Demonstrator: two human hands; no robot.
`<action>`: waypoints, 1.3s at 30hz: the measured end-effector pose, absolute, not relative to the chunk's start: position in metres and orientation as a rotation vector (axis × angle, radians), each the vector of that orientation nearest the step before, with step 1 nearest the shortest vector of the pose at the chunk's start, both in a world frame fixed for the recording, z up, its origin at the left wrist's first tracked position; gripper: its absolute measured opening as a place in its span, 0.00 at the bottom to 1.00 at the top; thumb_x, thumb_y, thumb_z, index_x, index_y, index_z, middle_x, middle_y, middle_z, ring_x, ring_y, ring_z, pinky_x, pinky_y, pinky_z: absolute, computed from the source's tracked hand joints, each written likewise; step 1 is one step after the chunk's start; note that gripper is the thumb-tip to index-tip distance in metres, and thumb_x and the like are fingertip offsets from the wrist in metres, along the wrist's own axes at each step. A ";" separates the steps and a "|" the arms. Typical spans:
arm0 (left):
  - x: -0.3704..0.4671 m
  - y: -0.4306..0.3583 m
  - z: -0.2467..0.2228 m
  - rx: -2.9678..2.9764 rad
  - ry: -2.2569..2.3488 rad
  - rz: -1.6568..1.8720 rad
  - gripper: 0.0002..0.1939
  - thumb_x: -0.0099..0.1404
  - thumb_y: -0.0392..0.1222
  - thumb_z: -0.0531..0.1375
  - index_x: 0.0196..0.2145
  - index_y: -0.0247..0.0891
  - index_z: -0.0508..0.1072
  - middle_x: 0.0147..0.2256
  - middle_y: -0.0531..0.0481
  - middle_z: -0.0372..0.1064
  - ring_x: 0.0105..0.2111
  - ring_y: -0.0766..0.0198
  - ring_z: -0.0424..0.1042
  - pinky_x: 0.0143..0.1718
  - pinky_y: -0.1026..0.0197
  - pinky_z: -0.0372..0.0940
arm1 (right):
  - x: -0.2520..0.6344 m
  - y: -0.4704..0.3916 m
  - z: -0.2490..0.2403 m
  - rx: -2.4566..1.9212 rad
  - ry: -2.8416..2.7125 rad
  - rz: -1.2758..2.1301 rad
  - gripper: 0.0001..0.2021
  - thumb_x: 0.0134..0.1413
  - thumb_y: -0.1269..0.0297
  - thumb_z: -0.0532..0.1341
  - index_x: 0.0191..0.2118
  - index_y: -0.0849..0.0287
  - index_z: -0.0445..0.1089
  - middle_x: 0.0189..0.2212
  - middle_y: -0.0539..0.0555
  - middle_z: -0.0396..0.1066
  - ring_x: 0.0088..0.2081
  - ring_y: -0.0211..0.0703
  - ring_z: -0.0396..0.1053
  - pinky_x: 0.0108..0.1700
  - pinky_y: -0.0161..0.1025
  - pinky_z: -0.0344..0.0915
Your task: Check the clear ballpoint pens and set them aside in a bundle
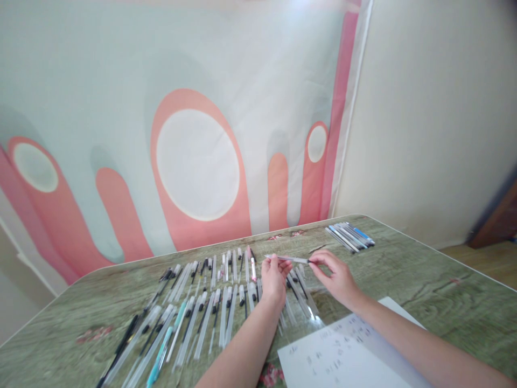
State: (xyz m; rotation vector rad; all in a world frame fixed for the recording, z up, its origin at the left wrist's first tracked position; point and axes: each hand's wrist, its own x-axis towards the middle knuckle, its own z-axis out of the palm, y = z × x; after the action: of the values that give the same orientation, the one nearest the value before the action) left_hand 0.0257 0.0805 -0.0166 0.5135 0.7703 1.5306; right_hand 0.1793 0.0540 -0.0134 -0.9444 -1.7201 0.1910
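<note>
Pointing inward, right hand [334, 274] seemingly pinches a pen [298, 260].

1 left hand [274, 280], 1 right hand [335, 276], 1 clear pen [297, 260], 1 table [407, 269].
From the hands: 2 rows of overlapping pen parts [204, 326] at 8 o'clock; 1 pen cluster [350, 237] at 2 o'clock; 1 written sheet [339, 350] at 5 o'clock; 5 coral arches [115, 205] and 3 pale ovals [197, 164] from 9 to 1 o'clock.

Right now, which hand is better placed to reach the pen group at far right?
Probably the right hand: it is nearer that pen group, though pinching one end of the held pen; the left hand is farther.
</note>
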 end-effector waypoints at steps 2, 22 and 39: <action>0.026 0.081 -0.017 0.515 0.765 1.529 0.05 0.60 0.39 0.55 0.30 0.35 0.60 0.25 0.48 0.68 0.23 0.69 0.69 0.29 0.64 0.66 | 0.179 0.055 -0.016 -0.948 -1.696 0.207 0.04 0.52 0.68 0.56 0.35 0.58 0.66 0.33 0.55 0.66 0.35 0.42 0.67 0.38 0.40 0.67; 0.027 0.081 -0.020 0.605 0.762 1.550 0.11 0.58 0.44 0.57 0.31 0.37 0.59 0.30 0.47 0.70 0.25 0.70 0.68 0.33 0.63 0.63 | 0.180 0.055 -0.023 -1.119 -1.612 0.458 0.08 0.54 0.61 0.54 0.40 0.57 0.62 0.33 0.54 0.68 0.34 0.42 0.69 0.38 0.40 0.66; 0.029 0.081 -0.022 0.622 0.789 1.586 0.11 0.58 0.46 0.56 0.31 0.37 0.59 0.30 0.47 0.70 0.25 0.70 0.67 0.33 0.63 0.63 | 0.175 0.057 -0.024 -1.057 -1.421 0.818 0.12 0.52 0.55 0.56 0.37 0.59 0.64 0.27 0.52 0.69 0.28 0.40 0.69 0.31 0.37 0.67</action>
State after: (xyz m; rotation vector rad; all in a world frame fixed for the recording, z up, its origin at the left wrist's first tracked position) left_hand 0.0289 0.0813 -0.0216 0.6219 0.7890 1.5859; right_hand 0.1751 0.0572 -0.0242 -1.0574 -1.4210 0.8181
